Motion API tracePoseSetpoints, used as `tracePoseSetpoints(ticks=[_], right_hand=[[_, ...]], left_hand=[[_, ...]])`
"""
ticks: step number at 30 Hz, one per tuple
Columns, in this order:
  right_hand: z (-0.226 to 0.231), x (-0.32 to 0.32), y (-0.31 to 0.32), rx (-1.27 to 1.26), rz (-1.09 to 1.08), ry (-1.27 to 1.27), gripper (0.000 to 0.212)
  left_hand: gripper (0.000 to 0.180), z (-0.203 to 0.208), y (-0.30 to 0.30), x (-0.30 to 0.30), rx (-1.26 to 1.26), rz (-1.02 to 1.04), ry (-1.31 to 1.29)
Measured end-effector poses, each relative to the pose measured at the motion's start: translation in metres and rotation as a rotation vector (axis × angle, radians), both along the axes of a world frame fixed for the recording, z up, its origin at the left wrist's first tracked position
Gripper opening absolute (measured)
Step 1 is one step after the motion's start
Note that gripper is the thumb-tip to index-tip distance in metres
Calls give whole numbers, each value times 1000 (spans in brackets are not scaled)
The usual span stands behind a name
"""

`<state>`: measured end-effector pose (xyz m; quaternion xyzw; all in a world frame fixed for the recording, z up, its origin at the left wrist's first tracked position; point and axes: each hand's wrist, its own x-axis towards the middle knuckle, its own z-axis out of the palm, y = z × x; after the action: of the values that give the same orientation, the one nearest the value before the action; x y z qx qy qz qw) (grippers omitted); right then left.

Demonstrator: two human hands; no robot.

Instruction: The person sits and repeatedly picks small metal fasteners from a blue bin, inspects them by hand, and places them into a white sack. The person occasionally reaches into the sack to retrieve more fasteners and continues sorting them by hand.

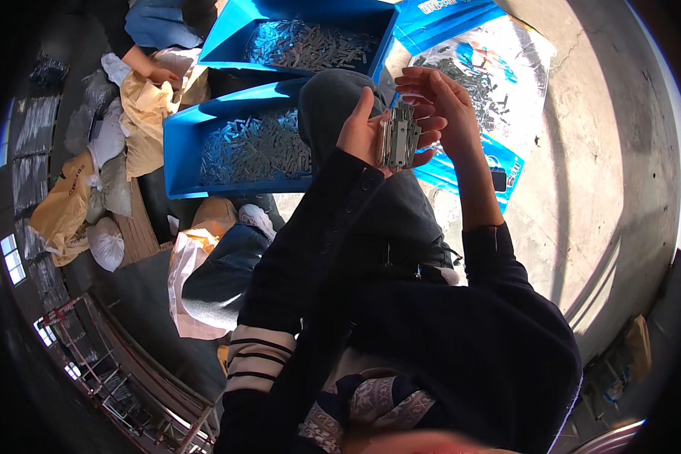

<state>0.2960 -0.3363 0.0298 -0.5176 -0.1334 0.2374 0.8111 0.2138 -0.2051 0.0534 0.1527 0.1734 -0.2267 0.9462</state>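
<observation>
Held palm-up above my knee, my left hand (361,136) cradles a stack of flat metal pieces (399,140), its thumb raised and its fingertips showing past the stack's right side. My right hand (452,106) is just beyond the stack's upper right, fingers stretched and apart, with nothing visible in it. Left of my knee stands a blue bin (180,155) with many loose metal strips (257,147). Behind it, a second blue bin (227,34) holds similar metal strips (310,45). The exact kind of the metal pieces is too small to make out.
A blue-and-clear plastic sheet (443,23) with scattered metal pieces (473,79) lies on the concrete floor at right. A dark phone-like object (499,179) rests near its edge. At upper left, another person's hand (163,74) touches a tan sack (144,113). White bags (107,244) are nearby.
</observation>
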Motion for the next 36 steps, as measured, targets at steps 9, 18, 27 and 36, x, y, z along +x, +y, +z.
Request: tracePoseSetpoints(ticks=[9,18,27,36], right_hand=[[65,-94,167,-318,968,-537,46],[40,-150,308,275,601,-2109,14],[17,-180,318,-226,656,-1078,25],[2,-177,313,-382,859,-850,22]], left_hand=[[72,21,121,-157,192,411,61],[61,-5,205,-233,-190,842,95],[62,-15,239,-226,165,1344,116],[63,-32,234,-207,152,1313,-47]])
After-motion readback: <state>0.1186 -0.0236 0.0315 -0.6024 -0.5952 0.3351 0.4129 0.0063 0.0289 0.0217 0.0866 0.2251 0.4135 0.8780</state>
